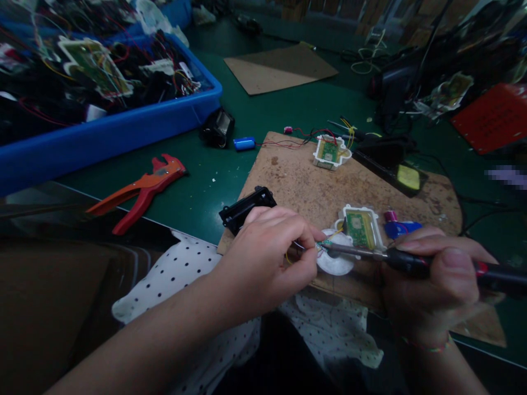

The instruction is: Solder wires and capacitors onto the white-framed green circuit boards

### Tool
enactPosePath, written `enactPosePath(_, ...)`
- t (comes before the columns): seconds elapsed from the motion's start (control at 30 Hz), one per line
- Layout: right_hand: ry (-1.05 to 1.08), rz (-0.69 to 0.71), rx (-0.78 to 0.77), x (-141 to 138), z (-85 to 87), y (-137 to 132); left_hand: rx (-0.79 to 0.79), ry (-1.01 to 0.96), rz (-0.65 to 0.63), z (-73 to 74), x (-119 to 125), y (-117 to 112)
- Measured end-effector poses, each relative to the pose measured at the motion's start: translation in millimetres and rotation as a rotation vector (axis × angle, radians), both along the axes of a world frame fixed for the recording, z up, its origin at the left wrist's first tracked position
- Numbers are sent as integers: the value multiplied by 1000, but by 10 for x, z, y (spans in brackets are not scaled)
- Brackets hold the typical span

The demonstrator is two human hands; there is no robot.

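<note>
Two hands, near each other: the left hand (pixel 278 255) pinches a small green board (pixel 325 244) at its three o'clock; the right hand (pixel 447 280) grips a soldering iron (pixel 405 261), tip toward nine. The board looks light, fragile, best held by edges; the stiff iron, by its handle.

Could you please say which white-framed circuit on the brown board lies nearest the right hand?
The front circuit, beside the soldering iron; the rear circuit sits farther off, beside the black tray.
</note>
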State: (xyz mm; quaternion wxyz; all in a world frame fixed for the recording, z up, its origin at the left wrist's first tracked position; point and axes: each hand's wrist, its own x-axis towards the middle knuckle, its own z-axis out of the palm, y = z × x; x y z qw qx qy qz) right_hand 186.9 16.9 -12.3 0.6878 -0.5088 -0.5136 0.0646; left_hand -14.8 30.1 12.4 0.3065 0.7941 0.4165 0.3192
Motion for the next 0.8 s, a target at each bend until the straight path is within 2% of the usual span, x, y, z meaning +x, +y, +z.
enactPosePath(0.53, -13, -23, -6, -9, -6, -1, -8, 5, -9, -4, 3, 4)
enactPosePath(0.8, 25, -149, 101, -32, -37, 76, -23, 3, -8, -2, -6, -6)
